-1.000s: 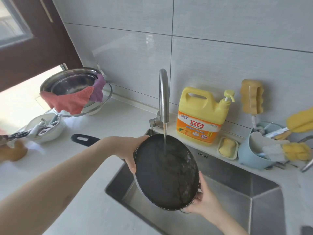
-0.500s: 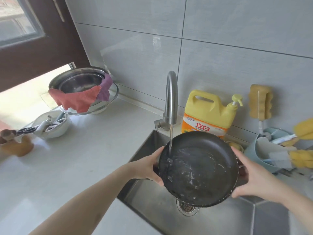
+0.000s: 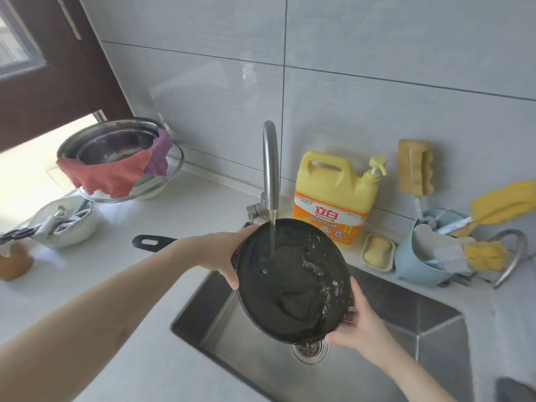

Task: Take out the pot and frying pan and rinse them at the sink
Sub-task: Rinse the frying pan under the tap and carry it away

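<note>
A black frying pan (image 3: 293,285) is tilted over the steel sink (image 3: 406,323), its inside facing me. Water runs from the curved tap (image 3: 270,166) onto the pan's upper part and splashes across it. My left hand (image 3: 223,250) grips the pan's upper left rim. My right hand (image 3: 358,326) holds the lower right rim. The pan's black handle (image 3: 152,242) sticks out to the left over the white counter (image 3: 130,300), behind my left forearm. No pot shows apart from steel bowls at the back left.
Stacked steel bowls (image 3: 116,146) with a red cloth (image 3: 107,175) stand back left. A yellow detergent jug (image 3: 336,198), a soap dish (image 3: 378,252) and a blue holder (image 3: 417,256) with yellow brushes line the sink's far edge. A white dish with scissors (image 3: 58,224) sits at left.
The pan has tipped from nearly level back to steeply tilted, its handle swinging out to the left. My right hand has slid from the right rim down to the lower right rim.
</note>
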Demonstrator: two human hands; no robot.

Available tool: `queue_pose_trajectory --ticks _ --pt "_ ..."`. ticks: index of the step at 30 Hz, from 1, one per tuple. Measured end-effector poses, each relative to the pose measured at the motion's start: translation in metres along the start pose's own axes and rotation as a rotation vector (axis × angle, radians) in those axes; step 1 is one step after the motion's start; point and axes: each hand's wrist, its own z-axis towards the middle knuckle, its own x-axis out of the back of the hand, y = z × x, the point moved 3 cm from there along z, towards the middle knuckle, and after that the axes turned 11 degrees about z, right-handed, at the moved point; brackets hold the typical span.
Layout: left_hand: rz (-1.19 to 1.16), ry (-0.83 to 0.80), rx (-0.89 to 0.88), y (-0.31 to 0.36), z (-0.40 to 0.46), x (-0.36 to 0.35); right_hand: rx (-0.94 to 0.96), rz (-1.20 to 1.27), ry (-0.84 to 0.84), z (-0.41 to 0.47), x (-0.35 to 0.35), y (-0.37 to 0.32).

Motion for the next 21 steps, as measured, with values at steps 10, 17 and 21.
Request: queue_pose_trajectory --ticks 10,17,21 --pt "0.028 0.598 -0.05 0.022 0.03 -0.076 0.306 -0.434 0.286 -0.015 0.052 -0.037" --pt "0.095 1.005 -0.13 0.038 0.026 -0.085 0.58 -0.749 0.481 -0.039 0.064 -0.053" --pt "0.198 1.19 -0.158 0.052 0.019 -0.069 0.793 -0.869 0.66 -0.051 0.072 -0.06"
